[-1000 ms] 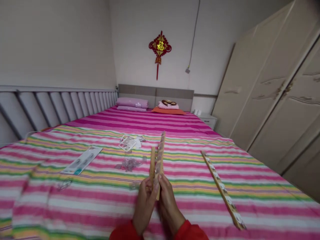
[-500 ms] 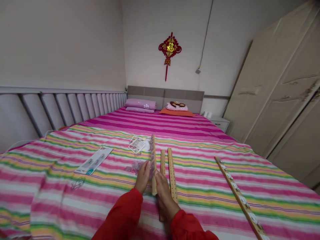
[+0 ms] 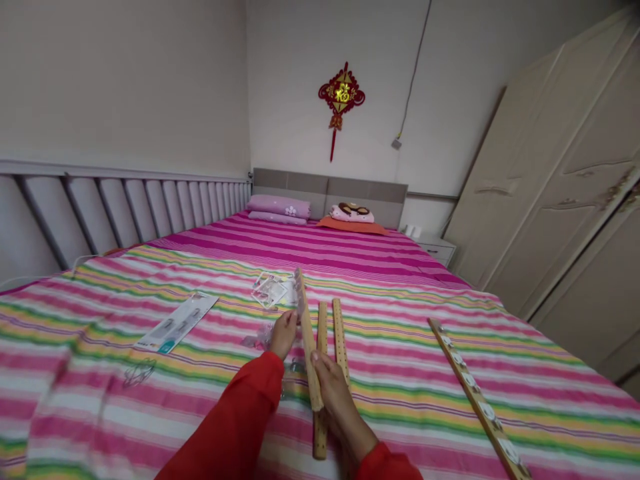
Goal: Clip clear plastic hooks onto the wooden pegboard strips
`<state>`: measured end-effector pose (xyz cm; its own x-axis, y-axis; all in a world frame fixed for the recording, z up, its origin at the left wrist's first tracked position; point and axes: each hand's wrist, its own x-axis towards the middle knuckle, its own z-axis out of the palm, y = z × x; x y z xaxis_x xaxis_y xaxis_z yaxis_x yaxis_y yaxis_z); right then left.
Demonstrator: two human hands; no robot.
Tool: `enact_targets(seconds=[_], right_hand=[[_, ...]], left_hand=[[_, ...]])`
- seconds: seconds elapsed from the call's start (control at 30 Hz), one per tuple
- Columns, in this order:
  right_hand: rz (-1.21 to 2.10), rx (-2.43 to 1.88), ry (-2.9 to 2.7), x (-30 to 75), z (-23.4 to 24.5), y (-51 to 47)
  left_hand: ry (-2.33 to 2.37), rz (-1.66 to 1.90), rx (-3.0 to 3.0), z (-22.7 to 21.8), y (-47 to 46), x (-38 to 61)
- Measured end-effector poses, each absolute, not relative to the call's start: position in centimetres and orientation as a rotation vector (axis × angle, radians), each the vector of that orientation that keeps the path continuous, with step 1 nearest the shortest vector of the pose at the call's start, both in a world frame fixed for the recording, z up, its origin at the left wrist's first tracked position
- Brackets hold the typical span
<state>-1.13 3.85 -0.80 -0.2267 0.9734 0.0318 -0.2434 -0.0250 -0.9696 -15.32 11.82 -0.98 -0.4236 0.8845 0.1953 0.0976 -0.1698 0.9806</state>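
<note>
My right hand [image 3: 333, 387] grips a wooden strip [image 3: 311, 360] near its lower end, thumb on top. The strip is held on edge and tilted, with clear pieces along its left face. My left hand [image 3: 284, 335] is closed at that left face, fingertips at one of the pieces; what they pinch is hidden. Under and right of the held strip lie two more wooden strips, a near one [image 3: 323, 327] and a hole-dotted one [image 3: 340, 333]. Small clear pieces and plastic bags [image 3: 260, 337] lie left of my left hand.
White cards [image 3: 270, 289] lie beyond my left hand. A long flat package [image 3: 180, 323] and a tangle of thin wire or clear strip [image 3: 139, 372] lie to the left. At right is a wooden strip with white discs [image 3: 470, 380]. Everything lies on a striped bed sheet [image 3: 400, 427].
The held strip has turned, its near end swinging right and its face tipping left. My left hand has shifted slightly up and left; my right hand has moved slightly right and down.
</note>
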Motion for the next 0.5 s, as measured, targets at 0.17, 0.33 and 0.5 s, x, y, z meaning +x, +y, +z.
enact_targets(seconds=[0.17, 0.33, 0.5], right_hand=[[1.443, -0.94, -1.344, 0.4, -1.2, 1.4], [1.498, -0.953, -1.415, 2.3, -2.0, -1.6], [1.532, -1.041, -1.322, 3.5, -2.3, -2.7]], left_hand=[[1.553, 1.688, 1.023, -0.1, 13.3, -16.0], [1.608, 1.707, 0.941, 0.3, 14.5, -16.1], [1.567, 1.724, 0.953, -0.3, 14.2, -16.2]])
